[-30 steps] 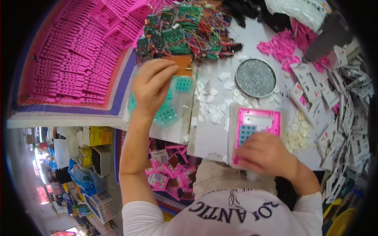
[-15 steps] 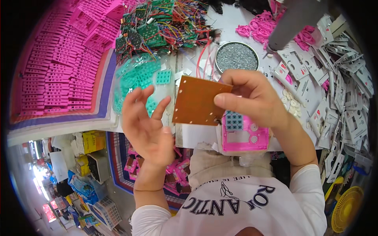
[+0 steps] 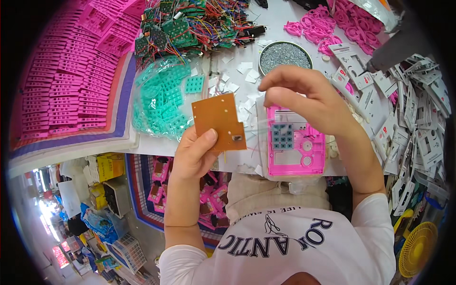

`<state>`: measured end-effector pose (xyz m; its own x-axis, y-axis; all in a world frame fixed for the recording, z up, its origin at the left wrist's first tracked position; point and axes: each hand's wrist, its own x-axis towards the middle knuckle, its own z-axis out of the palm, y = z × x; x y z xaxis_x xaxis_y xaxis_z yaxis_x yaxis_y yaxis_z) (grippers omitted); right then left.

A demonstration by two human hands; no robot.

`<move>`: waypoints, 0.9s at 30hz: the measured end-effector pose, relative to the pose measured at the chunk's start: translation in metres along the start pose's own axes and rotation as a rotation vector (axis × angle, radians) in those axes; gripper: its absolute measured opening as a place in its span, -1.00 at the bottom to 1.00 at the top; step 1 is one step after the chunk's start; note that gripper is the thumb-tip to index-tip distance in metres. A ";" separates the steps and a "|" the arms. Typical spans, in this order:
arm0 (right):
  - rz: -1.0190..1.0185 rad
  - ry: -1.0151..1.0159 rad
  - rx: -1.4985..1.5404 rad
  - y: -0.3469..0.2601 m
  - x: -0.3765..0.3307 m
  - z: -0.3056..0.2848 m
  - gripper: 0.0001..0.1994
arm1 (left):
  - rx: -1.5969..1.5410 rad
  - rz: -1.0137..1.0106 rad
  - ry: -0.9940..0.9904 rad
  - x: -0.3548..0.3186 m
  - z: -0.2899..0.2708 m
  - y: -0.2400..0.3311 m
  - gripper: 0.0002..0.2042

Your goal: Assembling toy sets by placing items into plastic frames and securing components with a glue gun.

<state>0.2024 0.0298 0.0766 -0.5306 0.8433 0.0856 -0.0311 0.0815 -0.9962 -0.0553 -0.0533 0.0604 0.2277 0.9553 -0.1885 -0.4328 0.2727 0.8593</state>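
Note:
A brown circuit board [image 3: 219,118] is pinched between the thumb and fingers of my left hand [image 3: 195,152], its plain side up, a small dark part near one corner. My right hand [image 3: 308,97] hovers over the upper part of a pink plastic casing [image 3: 271,164], fingers curled and apart, with nothing visible in them. The casing lies open at the table's near edge and carries a grey-blue rubber keypad [image 3: 283,137] in its upper left part. Faint blurred strands run between the board and the casing.
A bag of green keypads [image 3: 159,104] lies left, beside stacked pink casings [image 3: 71,85]. Wired green boards [image 3: 183,28] pile up behind. A round tin of screws [image 3: 286,56] stands ahead. Grey tool [image 3: 394,52], pink rings [image 3: 316,28] and white panels [image 3: 413,109] crowd the right.
The circuit board has passed from my right hand to my left and moved slightly left, turning as it went. My right hand has let go and stays above the casing. The grey tool has swung right.

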 end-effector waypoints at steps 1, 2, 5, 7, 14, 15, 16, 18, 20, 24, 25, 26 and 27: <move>-0.007 0.014 0.070 0.009 -0.007 0.001 -0.76 | -0.046 -0.002 -0.013 0.001 -0.004 -0.003 -0.58; -0.014 0.026 0.140 0.015 -0.013 0.005 -0.74 | -0.119 -0.034 -0.095 0.002 -0.018 -0.004 -0.58; 0.063 -0.039 0.077 -0.007 -0.020 0.009 -0.74 | -0.300 -0.052 -0.191 -0.002 -0.037 -0.013 -0.59; 0.047 -0.130 0.029 0.004 -0.023 -0.004 -0.77 | -0.350 -0.038 -0.201 -0.004 -0.041 -0.016 -0.59; -0.765 0.318 -0.881 0.013 -0.034 0.009 -0.74 | -0.101 0.084 0.012 -0.006 -0.022 -0.019 -0.66; -0.821 0.355 -0.876 0.006 -0.037 0.016 -0.72 | -0.069 0.098 0.046 -0.007 -0.017 -0.019 -0.68; -0.837 0.333 -0.837 0.007 -0.038 0.017 -0.72 | -0.038 0.109 0.075 -0.007 -0.011 -0.019 -0.70; -0.828 0.225 -0.717 0.020 -0.039 0.014 -0.75 | 0.014 0.096 0.109 -0.008 -0.002 -0.016 -0.71; -0.723 0.119 -0.522 0.025 -0.040 0.013 -0.79 | 0.302 0.211 0.189 -0.008 -0.004 -0.022 -0.73; -0.469 0.015 -0.133 0.020 -0.046 0.023 -0.89 | 0.487 0.319 0.200 -0.016 -0.019 -0.027 -0.72; -0.450 -0.008 -0.105 0.022 -0.046 0.023 -0.91 | 0.406 0.286 0.189 -0.017 -0.017 -0.025 -0.72; -0.430 -0.031 -0.076 0.024 -0.046 0.024 -0.93 | 0.324 0.254 0.178 -0.018 -0.013 -0.022 -0.71; -0.443 -0.053 -0.092 0.029 -0.044 0.024 -0.94 | 0.243 0.220 0.166 -0.019 -0.012 -0.021 -0.71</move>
<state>0.2045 -0.0172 0.0437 -0.5261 0.6882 0.4996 -0.1910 0.4768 -0.8580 -0.0612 -0.0761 0.0408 -0.0008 0.9991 -0.0435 -0.2317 0.0421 0.9719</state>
